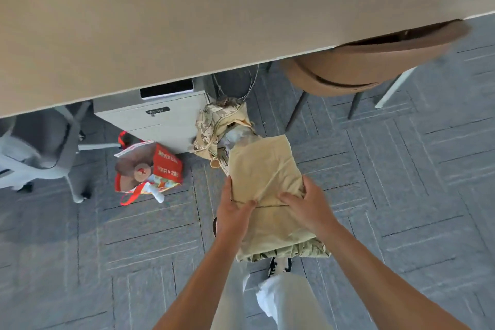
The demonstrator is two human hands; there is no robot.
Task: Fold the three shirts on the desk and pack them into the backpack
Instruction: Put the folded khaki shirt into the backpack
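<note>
Below me I see my own trouser leg [281, 300] and a shoe [280, 265] on the grey carpet [401, 195]. Just above them, my left hand [233, 217] and right hand [308, 209] grip the near half of a stack of folded shirts [262, 169], thumbs curled over the tan top layer, the other fingers hidden underneath; a camouflage layer peeks out at the stack's near edge. The stack's long axis runs straight away from me, and its far end points at the camouflage backpack [214, 128], which sits on the floor with its mouth gaping toward the stack. I judge the far end is already at or just inside that opening, so the coming move is a push forward along that axis. Both hands sit about level, neither clearly nearer the bag. Left of the backpack stands a red shopping bag [158, 166], behind it a grey drawer cabinet [155, 118], and beyond all that the bench [187, 21].
</note>
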